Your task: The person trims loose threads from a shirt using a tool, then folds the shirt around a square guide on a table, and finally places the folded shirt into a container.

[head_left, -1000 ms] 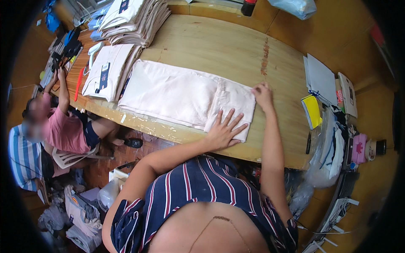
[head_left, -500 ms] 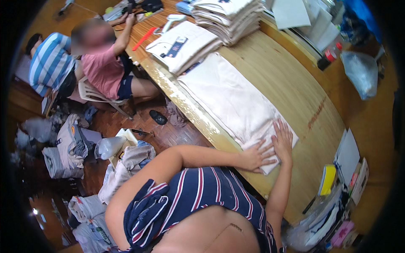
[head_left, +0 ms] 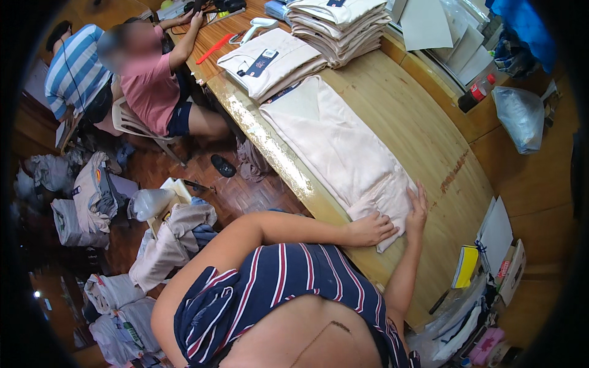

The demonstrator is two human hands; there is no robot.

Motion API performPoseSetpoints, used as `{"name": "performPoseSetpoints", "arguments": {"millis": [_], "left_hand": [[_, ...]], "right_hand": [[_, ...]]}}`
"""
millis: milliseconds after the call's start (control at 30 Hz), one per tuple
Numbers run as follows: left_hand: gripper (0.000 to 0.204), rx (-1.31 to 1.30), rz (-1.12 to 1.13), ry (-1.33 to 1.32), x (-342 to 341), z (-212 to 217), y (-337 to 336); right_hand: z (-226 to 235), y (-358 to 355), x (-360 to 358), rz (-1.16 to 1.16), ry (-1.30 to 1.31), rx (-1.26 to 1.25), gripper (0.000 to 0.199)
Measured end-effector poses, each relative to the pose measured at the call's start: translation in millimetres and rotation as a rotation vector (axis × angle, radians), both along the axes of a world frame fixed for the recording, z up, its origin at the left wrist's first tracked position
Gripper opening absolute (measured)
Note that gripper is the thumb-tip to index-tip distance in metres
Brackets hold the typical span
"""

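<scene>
A long, folded cream shirt [head_left: 343, 144] lies on the wooden table in front of me, with a dark label at its far end. My left hand [head_left: 372, 230] is at its near end, fingers curled in on the cloth. My right hand [head_left: 417, 211] closes on the right edge of the same end, fingers bent along the border. The fabric between the hands is slightly rumpled. Just beyond, a neatly folded cream shirt with a dark hang tag [head_left: 262, 63] overlaps the far end.
A tall stack of folded shirts [head_left: 340, 30] stands behind, near a red comb [head_left: 214, 49] and a white tagging tool [head_left: 257, 27]. A bottle [head_left: 477, 92] sits on the right ledge. Two people sit at left; garment piles [head_left: 175, 242] lie on the floor.
Both hands lay flat with fingers spread on the shirt's near end. Now the left fingers have curled in and the right fingers have drawn together at the edge. The view has shifted slightly.
</scene>
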State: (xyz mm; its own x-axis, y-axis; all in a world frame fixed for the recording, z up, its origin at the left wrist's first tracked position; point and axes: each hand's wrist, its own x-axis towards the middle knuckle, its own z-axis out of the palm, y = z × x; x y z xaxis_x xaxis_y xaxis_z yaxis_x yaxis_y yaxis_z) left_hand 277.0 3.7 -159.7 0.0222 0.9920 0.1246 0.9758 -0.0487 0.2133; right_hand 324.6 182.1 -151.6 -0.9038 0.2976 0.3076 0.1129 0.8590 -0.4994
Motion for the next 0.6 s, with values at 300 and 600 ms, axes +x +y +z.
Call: {"name": "performPoseSetpoints", "arguments": {"millis": [300, 600], "left_hand": [[0.052, 0.155, 0.069, -0.526, -20.6, 41.6, -8.0], [0.044, 0.15, 0.543, -1.38, -42.3, 120.2, -77.3]], "right_hand": [[7.5, 14.5, 49.7, -0.02, -0.06, -0.323, 0.047], [108.9, 17.7, 12.2, -0.017, 0.444, -0.756, 0.022]]}}
